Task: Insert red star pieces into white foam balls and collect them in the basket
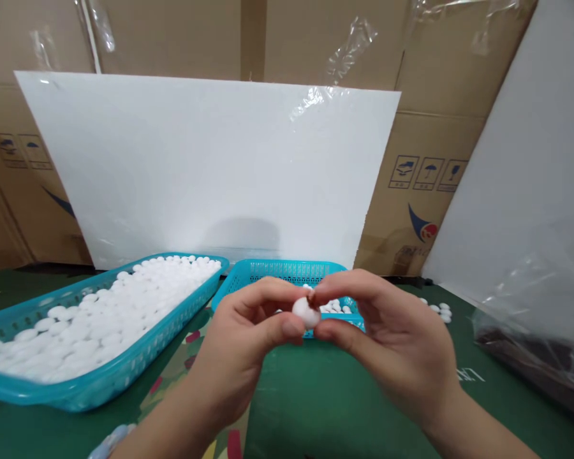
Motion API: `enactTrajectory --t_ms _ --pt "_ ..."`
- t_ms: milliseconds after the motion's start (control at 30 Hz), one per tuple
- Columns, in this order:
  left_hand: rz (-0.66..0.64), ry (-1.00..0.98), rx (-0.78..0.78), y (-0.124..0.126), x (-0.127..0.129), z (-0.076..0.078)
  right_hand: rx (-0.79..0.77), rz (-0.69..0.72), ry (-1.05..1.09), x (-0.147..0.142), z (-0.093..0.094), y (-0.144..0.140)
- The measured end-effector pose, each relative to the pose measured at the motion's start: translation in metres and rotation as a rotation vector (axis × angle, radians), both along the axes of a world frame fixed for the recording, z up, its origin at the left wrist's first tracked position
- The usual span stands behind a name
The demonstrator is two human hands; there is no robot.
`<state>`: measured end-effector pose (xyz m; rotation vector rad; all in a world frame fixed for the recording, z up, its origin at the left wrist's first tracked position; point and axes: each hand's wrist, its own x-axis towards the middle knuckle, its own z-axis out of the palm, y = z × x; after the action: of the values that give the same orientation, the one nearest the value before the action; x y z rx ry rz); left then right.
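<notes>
Both hands meet above the green surface (316,395): left hand (242,344) and right hand (392,338) each pinch-grip one smooth round white piece (306,312), before the teal mesh basket's (268,271) near rim. Left tray (95,382) heaped with white pieces; bare surface below.

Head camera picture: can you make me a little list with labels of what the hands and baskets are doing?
left hand: pinches small white round piece
right hand: pinches the same piece from the other side
left basket: turquoise, heaped with white pieces
middle basket: turquoise, a few white pieces inside
table: green, loose white pieces at right
behind: white board, cardboard boxes
</notes>
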<state>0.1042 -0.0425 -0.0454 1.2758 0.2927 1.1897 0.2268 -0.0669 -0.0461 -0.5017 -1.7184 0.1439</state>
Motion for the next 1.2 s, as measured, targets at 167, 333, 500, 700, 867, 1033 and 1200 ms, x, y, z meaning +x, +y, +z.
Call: enactTrajectory --t_ms 167,333,500,700,867,1033,1200 --pt "0.006 -0.018 -0.053 -0.002 0.001 0.002 -0.060 0.056 0.115 -0.003 -0.007 0.001" --pt "0.008 -0.054 -0.022 -0.001 0.001 0.000 0.038 -0.033 0.148 -0.004 -0.006 0.004" --pt "-0.039 -0.040 0.002 0.000 -0.003 -0.001 0.144 -0.183 0.020 -0.002 -0.002 0.005" --pt "-0.065 -0.034 0.059 0.000 0.001 -0.001 0.193 -0.225 -0.021 -0.001 0.000 0.005" --pt "-0.174 -0.039 0.059 0.001 0.001 -0.003 0.206 -0.229 -0.035 0.001 0.001 0.006" --pt "-0.112 -0.051 0.100 0.004 -0.001 -0.004 0.258 -0.299 -0.092 -0.001 0.000 0.004" --pt "-0.063 -0.001 0.067 0.009 -0.002 -0.005 0.276 -0.323 -0.137 -0.003 0.000 0.003"
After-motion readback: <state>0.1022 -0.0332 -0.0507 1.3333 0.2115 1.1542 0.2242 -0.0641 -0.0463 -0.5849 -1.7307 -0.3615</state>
